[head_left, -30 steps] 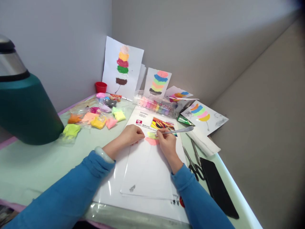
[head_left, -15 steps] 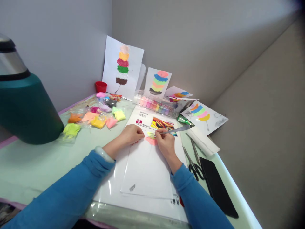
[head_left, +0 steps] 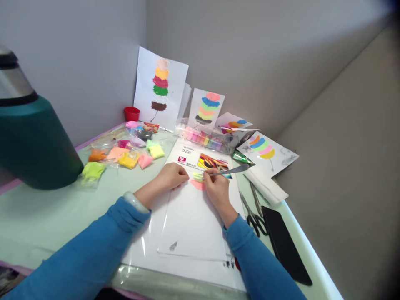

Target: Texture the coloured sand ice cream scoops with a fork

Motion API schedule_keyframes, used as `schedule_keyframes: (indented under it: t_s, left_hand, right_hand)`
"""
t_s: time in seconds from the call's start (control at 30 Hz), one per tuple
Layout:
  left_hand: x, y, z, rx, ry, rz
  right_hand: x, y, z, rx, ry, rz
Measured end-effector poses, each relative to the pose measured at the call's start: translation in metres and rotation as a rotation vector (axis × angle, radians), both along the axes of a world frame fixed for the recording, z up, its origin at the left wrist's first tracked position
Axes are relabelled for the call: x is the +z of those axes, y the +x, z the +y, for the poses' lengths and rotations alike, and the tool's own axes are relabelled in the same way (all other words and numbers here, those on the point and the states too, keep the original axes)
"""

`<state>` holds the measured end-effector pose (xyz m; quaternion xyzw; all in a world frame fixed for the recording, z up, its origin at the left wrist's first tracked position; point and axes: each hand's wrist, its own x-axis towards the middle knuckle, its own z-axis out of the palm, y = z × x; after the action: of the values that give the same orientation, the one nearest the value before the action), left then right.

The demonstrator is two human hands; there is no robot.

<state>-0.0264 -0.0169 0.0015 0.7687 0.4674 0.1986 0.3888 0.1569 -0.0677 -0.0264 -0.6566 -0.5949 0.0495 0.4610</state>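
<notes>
My right hand (head_left: 218, 189) grips a metal fork (head_left: 235, 169). The fork's tines lie on a small yellow-green patch of clay (head_left: 196, 176) on the white sheet of paper (head_left: 193, 225). Just below that patch is a pink-coral clay patch (head_left: 197, 185), also on the sheet. My left hand (head_left: 172, 176) rests at the sheet's upper left, fingers drawn together beside the patches. Whether anything is between those fingertips is hidden. Under the sheet lies a larger white paper pack (head_left: 142, 246) with a printed colour picture.
Bags of coloured clay (head_left: 128, 158) lie left, near a large green bottle (head_left: 39, 141). Cards with striped clay pictures (head_left: 206, 104) stand behind a clear tray (head_left: 206, 139). At right are scissors (head_left: 256, 221), a rolled tissue (head_left: 267, 185) and a black flat object (head_left: 286, 246). A red cup (head_left: 132, 113) stands behind.
Almost nothing differs. The fork's tines have stayed on the yellow-green patch, and both hands hold nearly the same place; the whole view has shifted very slightly.
</notes>
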Motion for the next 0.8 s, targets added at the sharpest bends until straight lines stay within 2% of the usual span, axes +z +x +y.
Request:
schedule_keyframes:
  t_s: [0.2,0.47,0.8]
  left_hand:
    - [0.0006,-0.0001,0.0006,0.029,-0.015,-0.002]
    - [0.0056,-0.0008,-0.0035,0.033,-0.029,-0.016]
    - [0.0046,-0.0004,-0.0026,0.046,-0.037,-0.019]
  right_hand:
    - [0.0016,-0.0031,-0.0025,0.016,0.048,-0.058]
    - [0.0015,-0.0052,-0.0019,0.02,0.005,-0.112]
    - [0.0018,-0.0088,-0.0024,0.023,-0.013,-0.14]
